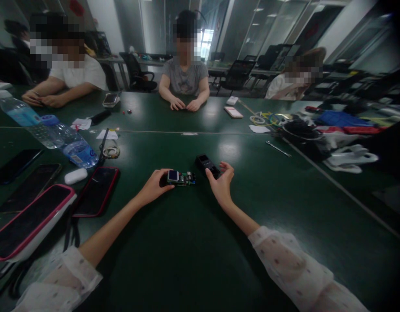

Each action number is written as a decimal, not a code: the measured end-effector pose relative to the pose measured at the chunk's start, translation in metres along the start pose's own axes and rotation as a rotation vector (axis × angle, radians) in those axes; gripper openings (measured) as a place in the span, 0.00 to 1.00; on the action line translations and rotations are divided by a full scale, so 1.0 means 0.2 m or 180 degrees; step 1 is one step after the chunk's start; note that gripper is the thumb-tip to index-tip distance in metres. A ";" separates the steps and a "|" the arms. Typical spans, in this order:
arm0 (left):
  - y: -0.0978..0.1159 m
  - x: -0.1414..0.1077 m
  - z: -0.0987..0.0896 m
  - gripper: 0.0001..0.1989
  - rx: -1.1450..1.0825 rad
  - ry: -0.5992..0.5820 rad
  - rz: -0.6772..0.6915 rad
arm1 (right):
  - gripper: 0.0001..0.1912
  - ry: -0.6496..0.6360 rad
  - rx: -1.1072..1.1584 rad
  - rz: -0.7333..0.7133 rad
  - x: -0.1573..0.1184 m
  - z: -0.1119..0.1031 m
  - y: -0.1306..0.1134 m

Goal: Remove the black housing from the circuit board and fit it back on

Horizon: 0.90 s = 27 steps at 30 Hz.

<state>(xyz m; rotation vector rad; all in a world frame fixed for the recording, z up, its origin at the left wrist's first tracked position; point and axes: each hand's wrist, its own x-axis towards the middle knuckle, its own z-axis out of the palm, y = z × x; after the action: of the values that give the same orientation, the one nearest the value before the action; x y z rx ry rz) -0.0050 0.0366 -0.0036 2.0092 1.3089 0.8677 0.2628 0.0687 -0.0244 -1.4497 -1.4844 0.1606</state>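
Observation:
My left hand [156, 186] grips the left end of a small green circuit board [183, 178], which has a little dark screen and several components on its upper side. To the right, my right hand [222, 184] is closed on a black rectangular case [207, 165], thumb on its near edge and fingers round its right end. The board and the case are a short distance apart, over the dark green table [174, 251]. Part of the case is hidden under my right fingers.
Left: two water bottles [76, 149], a white earbud case [75, 176], a red-edged phone [98, 190] and other phones. Right: a wrench [278, 148], white scissors-like handles [351, 158], cables [261, 119]. A person [186, 76] sits opposite, others on either side.

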 end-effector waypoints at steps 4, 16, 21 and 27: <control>0.00 0.00 0.00 0.26 -0.0020 0.0005 0.0000 | 0.25 -0.0183 -0.0192 -0.0205 -0.02 -0.03 -0.07; -0.02 0.00 0.01 0.26 0.0004 -0.0015 -0.0024 | 0.26 -0.0445 -0.0261 -0.0001 0.00 0.00 0.06; -0.02 0.01 0.01 0.26 0.0037 0.0042 0.0019 | 0.25 -0.0405 0.0379 0.0079 0.01 0.01 0.04; -0.01 0.01 0.01 0.26 0.0030 0.0049 0.0013 | 0.28 -0.0895 0.1087 -0.0051 -0.01 -0.02 -0.05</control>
<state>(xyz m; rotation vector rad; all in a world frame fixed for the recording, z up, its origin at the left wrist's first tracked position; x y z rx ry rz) -0.0044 0.0382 -0.0057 2.0167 1.3203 0.8822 0.2579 0.0613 -0.0166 -1.1715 -1.5996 0.5994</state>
